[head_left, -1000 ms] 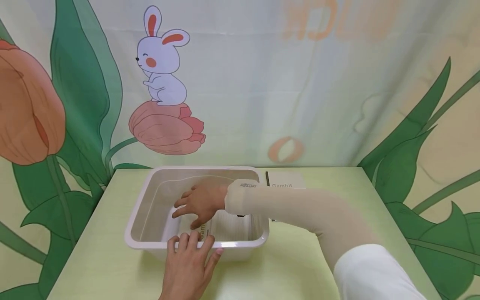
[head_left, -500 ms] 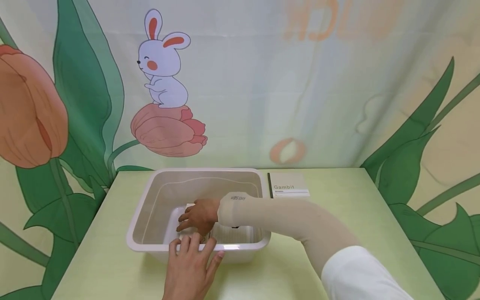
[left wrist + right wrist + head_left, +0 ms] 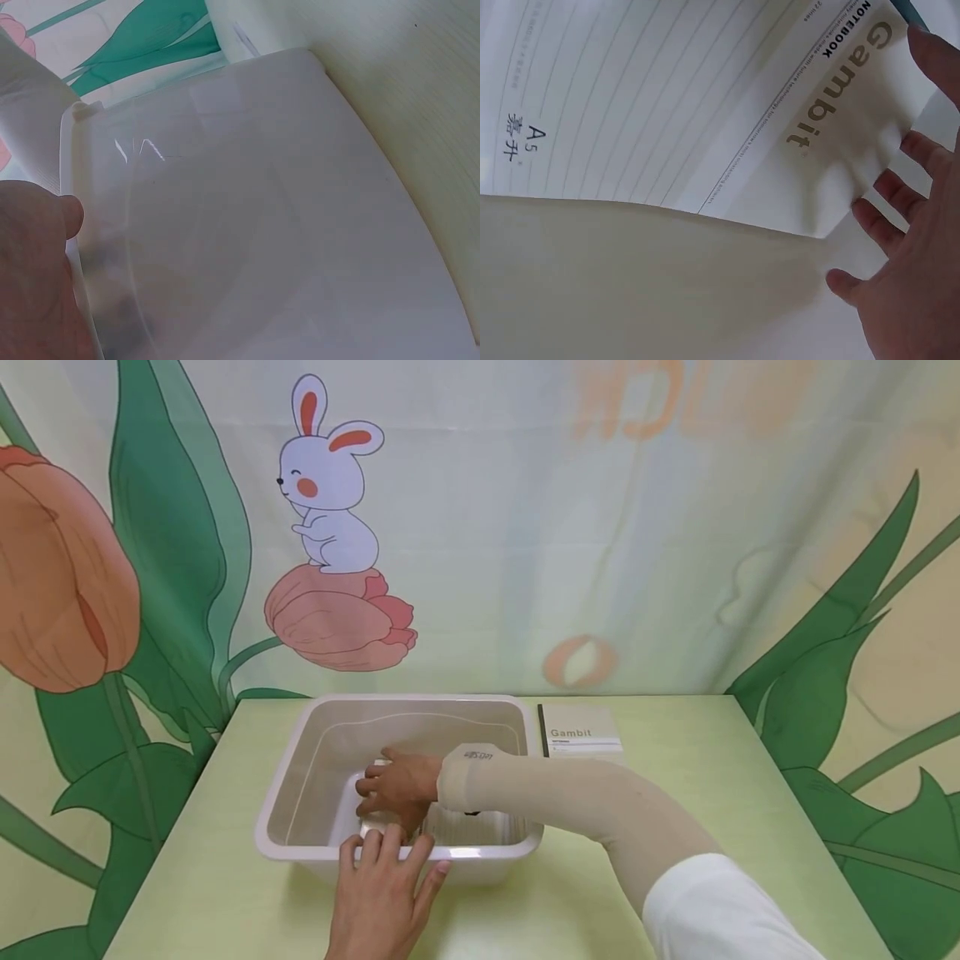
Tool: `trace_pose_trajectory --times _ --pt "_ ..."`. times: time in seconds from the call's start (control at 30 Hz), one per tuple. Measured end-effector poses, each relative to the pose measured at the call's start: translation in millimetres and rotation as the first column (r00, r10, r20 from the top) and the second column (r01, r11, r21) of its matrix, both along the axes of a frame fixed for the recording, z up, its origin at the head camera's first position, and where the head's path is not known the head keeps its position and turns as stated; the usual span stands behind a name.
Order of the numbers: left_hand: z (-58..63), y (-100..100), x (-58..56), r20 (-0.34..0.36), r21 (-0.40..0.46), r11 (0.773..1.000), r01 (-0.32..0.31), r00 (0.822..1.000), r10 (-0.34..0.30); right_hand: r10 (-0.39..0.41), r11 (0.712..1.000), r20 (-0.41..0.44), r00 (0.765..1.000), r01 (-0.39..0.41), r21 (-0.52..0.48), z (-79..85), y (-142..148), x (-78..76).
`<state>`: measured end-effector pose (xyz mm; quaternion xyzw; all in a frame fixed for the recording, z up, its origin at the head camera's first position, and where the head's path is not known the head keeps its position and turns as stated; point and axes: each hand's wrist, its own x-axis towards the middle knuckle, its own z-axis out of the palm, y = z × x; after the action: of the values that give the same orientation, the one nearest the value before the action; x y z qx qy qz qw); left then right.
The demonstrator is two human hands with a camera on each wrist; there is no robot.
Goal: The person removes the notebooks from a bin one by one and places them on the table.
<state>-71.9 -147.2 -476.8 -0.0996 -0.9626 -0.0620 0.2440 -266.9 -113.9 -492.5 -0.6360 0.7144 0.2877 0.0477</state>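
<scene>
My left hand [image 3: 386,889] holds the near rim of a white plastic basin [image 3: 281,785], fingers hooked over it. In the left wrist view the thumb [image 3: 71,216] lies at the rim beside the basin's smooth wall. Inside the basin, my right hand [image 3: 401,787] grips the end of a pale Gambit notebook [image 3: 705,112]. Its thumb [image 3: 934,60] is by the dark spine corner; several fingertips touch the short edge, while the little finger stays apart. In the head view the hand covers most of this notebook.
Another Gambit notebook [image 3: 581,731] lies on the pale green table [image 3: 675,827], right of the basin. Ruled covers or pages [image 3: 468,828] show in the basin under the sleeved right forearm [image 3: 570,793]. A printed curtain [image 3: 480,543] hangs behind.
My right hand has come down into the basin from above, and its fingers have closed in on the notebook's end. The left hand keeps its place on the rim.
</scene>
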Motion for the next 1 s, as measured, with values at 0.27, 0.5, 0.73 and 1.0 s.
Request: trace_pose_trajectory --times 0.27,0.5,0.73,1.0 --pt "0.3 -1 0.8 0.020 -0.012 1.000 -0.008 1.000 0.008 0.044 0.999 0.048 0.998 -0.045 0.006 0.7 -5 3.6" --pt "1.4 -2 1.4 0.037 -0.010 1.000 -0.006 0.999 0.006 0.075 0.997 -0.024 0.997 -0.076 -0.008 1.7 -7 4.9" --pt "1.0 -1 2.3 0.039 -0.004 1.000 -0.008 0.999 0.008 0.060 0.998 -0.026 0.998 -0.060 0.002 2.6 -8 6.5" --pt "2.8 -1 2.4 0.035 -0.002 1.000 0.000 0.999 0.000 0.137 0.991 -0.122 0.983 -0.136 0.015 8.9 -2 10.2"
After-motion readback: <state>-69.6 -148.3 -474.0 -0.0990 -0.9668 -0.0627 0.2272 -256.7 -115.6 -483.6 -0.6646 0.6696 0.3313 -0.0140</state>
